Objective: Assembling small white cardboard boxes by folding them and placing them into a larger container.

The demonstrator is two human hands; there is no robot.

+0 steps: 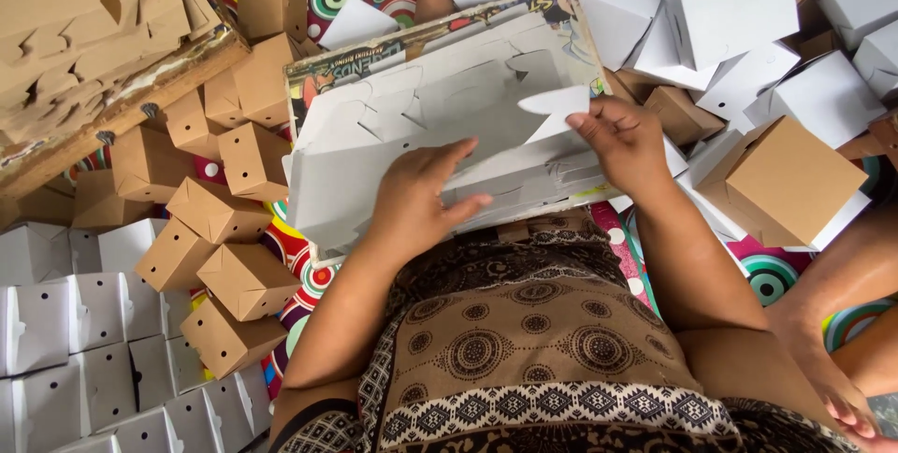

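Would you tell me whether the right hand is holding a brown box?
No, the right hand grips a flat white cardboard sheet, not a brown box.

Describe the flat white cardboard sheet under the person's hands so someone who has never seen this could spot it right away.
Start at the board with printed edges resting across the person's lap. On it lies a stack of flat, unfolded white box blanks, with the left hand pressing the near edge and the right hand pinching a raised flap. Unlike the folded brown boxes and white boxes around, it is still flat.

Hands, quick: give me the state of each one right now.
Left hand: open, palm pressed flat on the stack of flat white box blanks.
Right hand: fingers closed on a flap of the top blank.
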